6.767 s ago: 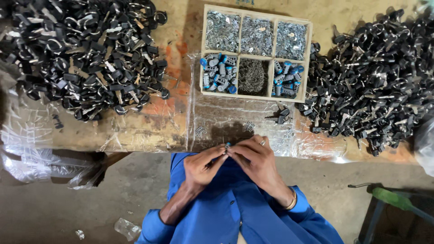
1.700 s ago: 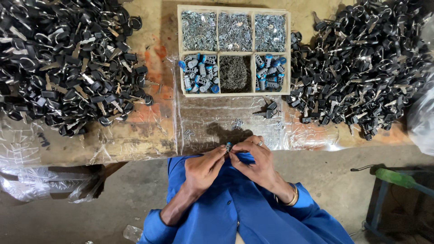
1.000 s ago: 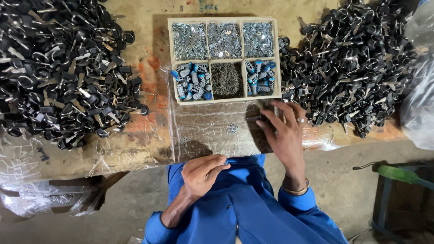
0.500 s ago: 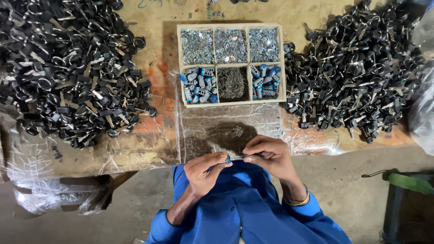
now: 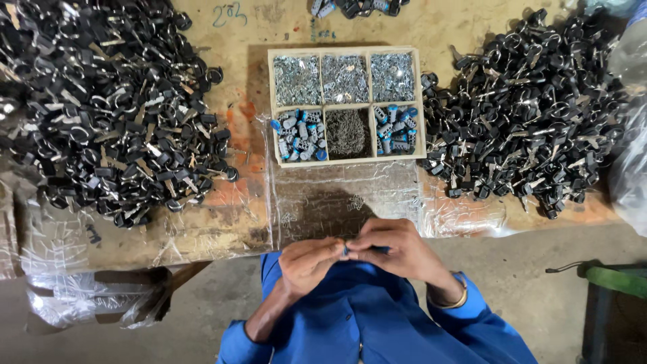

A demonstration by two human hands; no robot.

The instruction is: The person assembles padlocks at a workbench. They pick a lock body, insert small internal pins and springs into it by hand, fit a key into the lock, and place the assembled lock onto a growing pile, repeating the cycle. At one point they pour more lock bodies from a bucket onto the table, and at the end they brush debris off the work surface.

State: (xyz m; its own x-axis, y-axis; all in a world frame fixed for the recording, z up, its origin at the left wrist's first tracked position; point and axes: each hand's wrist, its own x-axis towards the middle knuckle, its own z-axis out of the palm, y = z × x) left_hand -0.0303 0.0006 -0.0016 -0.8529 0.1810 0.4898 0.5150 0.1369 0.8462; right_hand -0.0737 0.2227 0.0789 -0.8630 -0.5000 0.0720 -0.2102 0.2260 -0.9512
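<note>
Small blue-tipped part (image 5: pixel 346 250): pinched between the fingertips of our left hand (image 5: pixel 306 264) and right hand (image 5: pixel 397 251), both narrowed on it, just below the edge of the wooden tray (image 5: pixel 346 162); its form we cannot tell. Tray, six compartments: silvery bits in the upper three, blue cylinders lower left and lower right, fine wire pieces lower middle. Clear plastic sheet (image 5: pixel 350 195) between tray and hands. Heap of black parts (image 5: pixel 101 114) left of tray; second heap (image 5: pixel 532 114) right, touching it.

Two black-part heaps (image 5: pixel 114 114), one six-compartment tray (image 5: pixel 420 101).
</note>
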